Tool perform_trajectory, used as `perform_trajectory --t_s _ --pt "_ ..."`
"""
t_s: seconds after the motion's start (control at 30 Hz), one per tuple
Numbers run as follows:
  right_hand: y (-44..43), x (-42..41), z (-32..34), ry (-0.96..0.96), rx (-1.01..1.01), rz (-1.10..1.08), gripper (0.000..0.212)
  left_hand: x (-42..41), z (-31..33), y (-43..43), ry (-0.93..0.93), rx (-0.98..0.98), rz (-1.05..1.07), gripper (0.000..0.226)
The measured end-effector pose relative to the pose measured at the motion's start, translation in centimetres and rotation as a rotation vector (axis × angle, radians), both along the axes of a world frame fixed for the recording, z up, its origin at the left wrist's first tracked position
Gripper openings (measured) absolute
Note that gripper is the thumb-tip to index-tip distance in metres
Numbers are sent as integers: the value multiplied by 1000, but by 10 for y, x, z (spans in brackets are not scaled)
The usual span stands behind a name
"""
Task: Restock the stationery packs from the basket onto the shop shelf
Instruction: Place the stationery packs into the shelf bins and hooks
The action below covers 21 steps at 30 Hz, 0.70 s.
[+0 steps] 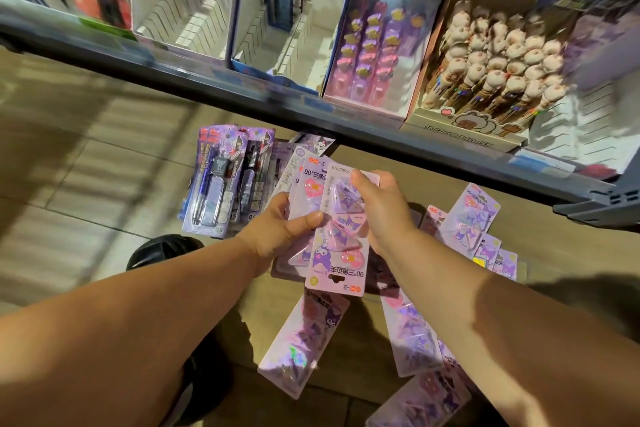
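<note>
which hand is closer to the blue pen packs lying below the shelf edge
Left. The left hand is just right of the blue pen packs, gripping the pink packs; the right hand is farther right, on the far side of those pink packs.

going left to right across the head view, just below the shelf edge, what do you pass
pen packs → left hand → held pink packs → right hand → loose pink packs

Pen packs (221, 180) lie left of the hands, eraser packs (469, 218) right, below the shelf (242, 80).
</note>
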State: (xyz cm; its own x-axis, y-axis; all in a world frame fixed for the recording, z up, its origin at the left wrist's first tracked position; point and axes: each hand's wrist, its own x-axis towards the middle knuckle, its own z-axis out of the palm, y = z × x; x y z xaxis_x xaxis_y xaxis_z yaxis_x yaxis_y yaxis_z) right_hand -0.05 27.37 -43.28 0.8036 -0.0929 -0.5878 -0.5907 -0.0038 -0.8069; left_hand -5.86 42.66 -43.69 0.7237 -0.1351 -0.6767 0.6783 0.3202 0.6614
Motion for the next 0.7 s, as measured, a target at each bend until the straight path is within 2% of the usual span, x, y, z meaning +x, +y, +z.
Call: perform_trajectory --t_s 0.07,0.1,0.2,0.27,0.37,0.43,0.47,0.5,0.53,0.57,0.63,0.7 --pt "11 0 4 3 -60 9 26 0 0 5 -30 7 -92 94" --pt "17 -1 6 -9 -88 14 30 0 1 6 -47 -5 -154 98" --pt "32 -1 7 -55 -128 48 42 1 2 9 -83 -54 -212 68" --pt "37 -4 5 -49 -104 60 38 2 4 13 -83 -51 -213 53" --pt "34 -12 -2 -99 -115 -3 34 1 3 24 -68 -55 -257 50" --pt "21 -26 -11 -120 -253 -49 28 0 2 32 -48 -40 -277 48" --pt "11 -37 -17 -147 -361 6 24 -1 1 37 -41 -39 -285 46" --pt "-3 -50 -26 -203 -463 130 17 -2 0 41 -37 -37 -295 45" --pt "-17 -65 -34 -279 -574 357 8 -3 -1 45 -32 -34 -304 44" --pt "-29 -79 -39 -342 -693 687 8 -4 -1 50 -26 -30 -310 44" --pt "-41 -100 -49 -368 -814 1316 30 -8 -3 58 -6 -25 -314 46" --pt "-38 -110 -54 -335 -851 1606 43 -12 -7 66 16 -5 -314 58"
